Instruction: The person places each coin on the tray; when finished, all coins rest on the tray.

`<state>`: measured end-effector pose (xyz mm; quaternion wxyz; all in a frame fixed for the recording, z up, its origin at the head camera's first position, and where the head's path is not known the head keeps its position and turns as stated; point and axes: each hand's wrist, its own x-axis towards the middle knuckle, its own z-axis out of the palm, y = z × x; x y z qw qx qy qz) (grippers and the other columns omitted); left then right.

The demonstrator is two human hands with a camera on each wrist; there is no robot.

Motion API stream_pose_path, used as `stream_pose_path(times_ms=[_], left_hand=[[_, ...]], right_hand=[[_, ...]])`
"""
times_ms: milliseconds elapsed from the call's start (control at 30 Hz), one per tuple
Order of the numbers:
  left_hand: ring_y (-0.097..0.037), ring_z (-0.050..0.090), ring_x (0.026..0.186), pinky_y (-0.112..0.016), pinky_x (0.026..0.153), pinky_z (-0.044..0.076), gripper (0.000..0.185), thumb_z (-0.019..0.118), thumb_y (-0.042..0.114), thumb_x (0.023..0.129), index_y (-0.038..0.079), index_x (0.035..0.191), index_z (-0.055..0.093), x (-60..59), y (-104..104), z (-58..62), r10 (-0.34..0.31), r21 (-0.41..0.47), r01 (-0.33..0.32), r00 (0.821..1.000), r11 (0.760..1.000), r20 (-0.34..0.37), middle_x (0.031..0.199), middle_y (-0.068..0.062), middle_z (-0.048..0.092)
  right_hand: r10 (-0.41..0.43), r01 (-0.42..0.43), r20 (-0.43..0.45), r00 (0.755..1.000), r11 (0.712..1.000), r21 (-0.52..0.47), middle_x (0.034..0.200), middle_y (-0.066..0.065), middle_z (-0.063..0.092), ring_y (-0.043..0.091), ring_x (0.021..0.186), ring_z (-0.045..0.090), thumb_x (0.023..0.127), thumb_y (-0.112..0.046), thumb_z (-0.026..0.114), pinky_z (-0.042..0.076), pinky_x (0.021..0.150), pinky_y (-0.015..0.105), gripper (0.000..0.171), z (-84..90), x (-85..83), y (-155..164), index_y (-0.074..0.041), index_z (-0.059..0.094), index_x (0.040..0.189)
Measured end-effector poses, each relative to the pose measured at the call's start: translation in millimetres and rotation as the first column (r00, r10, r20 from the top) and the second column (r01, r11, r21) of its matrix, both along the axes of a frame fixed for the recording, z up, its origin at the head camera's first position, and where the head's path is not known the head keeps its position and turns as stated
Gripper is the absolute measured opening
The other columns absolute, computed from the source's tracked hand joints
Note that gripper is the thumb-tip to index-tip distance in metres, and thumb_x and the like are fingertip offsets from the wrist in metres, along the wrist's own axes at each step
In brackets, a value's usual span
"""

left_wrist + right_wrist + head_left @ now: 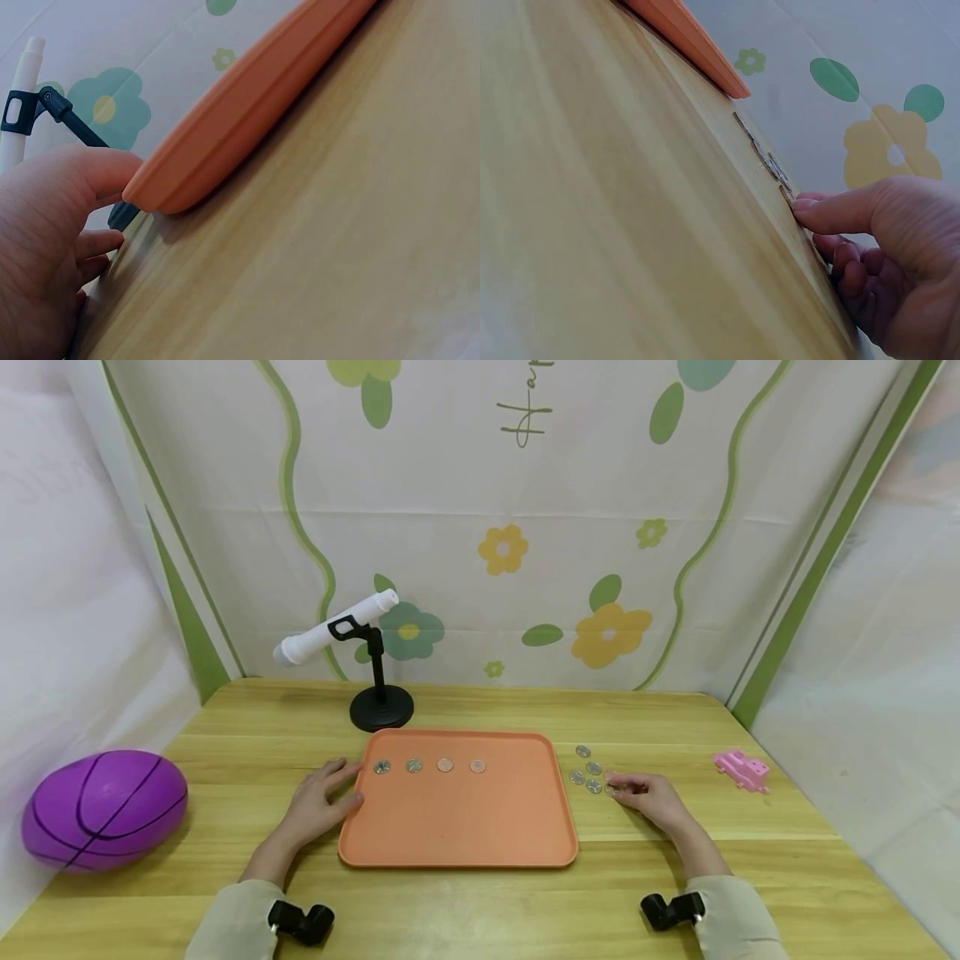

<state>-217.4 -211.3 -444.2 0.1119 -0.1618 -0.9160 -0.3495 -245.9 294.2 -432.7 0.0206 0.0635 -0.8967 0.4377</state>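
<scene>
An orange tray point(457, 827) lies on the wooden table, with a row of several coins point(445, 766) along its far part. At the tray's left edge rests my left hand point(318, 802), fingers spread and thumb against the rim; the left wrist view shows the thumb point(112, 169) touching the tray wall point(217, 120). Right of the tray lies a loose cluster of silver coins point(593, 768). At this cluster's right side my right hand point(652, 797) pinches a coin point(787, 195) at the tabletop with thumb and fingertips, its other fingers curled under.
Behind the tray a white microphone point(337, 627) sits in a black stand point(381, 706). A purple ball point(105, 810) is at the left, a pink toy point(742, 771) at the right. A printed cloth point(450, 468) hangs along the table's back edge.
</scene>
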Motion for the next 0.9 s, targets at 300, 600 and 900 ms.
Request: stream_pose_path(times_ms=[300,600,900], left_hand=[[-0.046,0.024,0.116,-0.061,0.087,0.015,0.048,0.058,0.027,0.082,0.003,0.123,0.049,0.2,-0.6,-0.6,-0.002,0.002,0.002,1.000,1.000,-0.008,0.126,-0.028,0.035],[-0.047,0.026,0.115,-0.061,0.087,0.016,0.048,0.058,0.026,0.082,0.002,0.122,0.049,0.9,-0.6,-1.1,-0.002,0.006,0.002,1.000,1.000,-0.010,0.125,-0.028,0.035],[-0.047,0.025,0.115,-0.062,0.086,0.017,0.048,0.058,0.026,0.082,0.002,0.123,0.048,0.2,-0.2,0.5,-0.003,-0.003,0.003,1.000,1.000,-0.003,0.126,-0.029,0.034]], right_hand=[[-0.002,0.001,0.011,1.000,0.999,0.053,0.071,0.005,0.050,0.016,0.065,0.043,0.077,-0.008,0.064,0.037,0.054,0.024,0.019,1.0,0.1,-2.6,0.003,0.062,0.093],[-0.019,0.018,0.018,1.000,0.997,0.078,0.081,0.008,0.051,0.017,0.071,0.045,0.077,-0.006,0.063,0.039,0.061,0.027,0.019,1.0,2.5,-3.4,0.004,0.055,0.092],[0.000,0.000,-0.026,1.000,1.000,-0.007,0.081,0.010,0.052,0.018,0.071,0.046,0.074,-0.001,0.065,0.040,0.059,0.025,0.022,0.5,3.1,-1.8,0.005,0.055,0.093]])
